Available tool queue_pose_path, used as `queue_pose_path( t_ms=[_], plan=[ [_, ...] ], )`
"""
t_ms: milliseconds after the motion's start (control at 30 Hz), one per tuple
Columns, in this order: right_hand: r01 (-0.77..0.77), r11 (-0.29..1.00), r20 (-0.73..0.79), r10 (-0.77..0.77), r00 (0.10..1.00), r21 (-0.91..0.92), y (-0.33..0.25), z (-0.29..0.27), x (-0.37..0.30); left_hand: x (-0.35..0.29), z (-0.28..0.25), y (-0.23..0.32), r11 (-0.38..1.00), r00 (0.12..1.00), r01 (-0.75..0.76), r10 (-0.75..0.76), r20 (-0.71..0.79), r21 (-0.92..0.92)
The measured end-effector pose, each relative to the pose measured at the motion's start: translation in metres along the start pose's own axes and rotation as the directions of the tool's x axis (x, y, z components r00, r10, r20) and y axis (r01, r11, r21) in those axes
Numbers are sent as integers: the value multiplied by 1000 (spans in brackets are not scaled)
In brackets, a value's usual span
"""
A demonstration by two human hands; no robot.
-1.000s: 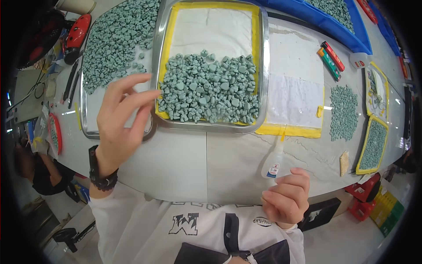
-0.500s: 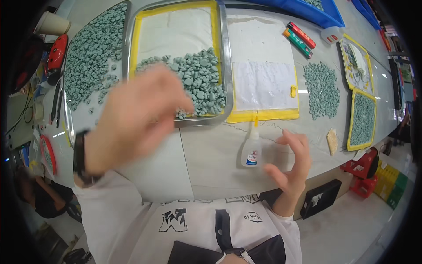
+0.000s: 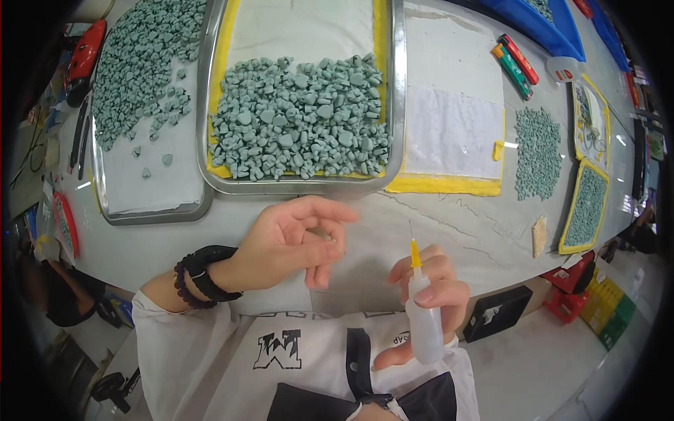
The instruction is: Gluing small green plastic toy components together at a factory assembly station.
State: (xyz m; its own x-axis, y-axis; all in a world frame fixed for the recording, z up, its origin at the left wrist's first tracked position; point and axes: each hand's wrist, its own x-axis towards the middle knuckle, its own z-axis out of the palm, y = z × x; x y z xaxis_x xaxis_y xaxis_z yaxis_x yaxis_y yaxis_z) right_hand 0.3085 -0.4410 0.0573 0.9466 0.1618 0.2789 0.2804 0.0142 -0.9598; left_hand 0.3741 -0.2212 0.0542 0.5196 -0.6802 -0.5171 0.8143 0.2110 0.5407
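Note:
My right hand is wrapped round a small white plastic glue bottle, held upright at the front of the table. A yellow nozzle with a thin needle tops the bottle and points away from me. To its left, my left hand hovers just in front of the metal tray. Its thumb presses toward curled fingers while the index finger reaches forward; whatever is between them is too small or hidden to make out. Green stone chips cover the near half of that yellow-edged tray.
At left, another tray holds more green chips. Right of the middle tray lies a white sheet with yellow edging. Beyond it are two lighters, a pile of small green stones, yellow-framed trays and a blue bin.
The glue bottle has gone from the tabletop into my right hand and been brought toward me. My left hand has drawn back from over the stone-filled tray.

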Motion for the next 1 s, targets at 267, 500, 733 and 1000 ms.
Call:
queue_pose_path(
  t_ms=[267, 500, 733, 1000],
  plan=[
    [192, 979, 35, -190, 981, -67, 23, 3, 1, 4, -4, -9, 994, 996, -80, 83, -33, 79],
    [158, 986, 98, -153, 983, -56, 22, 6, 6, 6, -1, -7, 995, 999, -25, 28, -24, 98],
    [89, 995, 103, -85, 991, -37, 20, 6, 4, 6, 0, -10, 985, 998, -56, 58, -8, 161],
    [55, 995, 96, -47, 994, -85, 17, 7, 4, 6, 1, -11, 980, 996, -81, 84, -6, 180]
  ],
)
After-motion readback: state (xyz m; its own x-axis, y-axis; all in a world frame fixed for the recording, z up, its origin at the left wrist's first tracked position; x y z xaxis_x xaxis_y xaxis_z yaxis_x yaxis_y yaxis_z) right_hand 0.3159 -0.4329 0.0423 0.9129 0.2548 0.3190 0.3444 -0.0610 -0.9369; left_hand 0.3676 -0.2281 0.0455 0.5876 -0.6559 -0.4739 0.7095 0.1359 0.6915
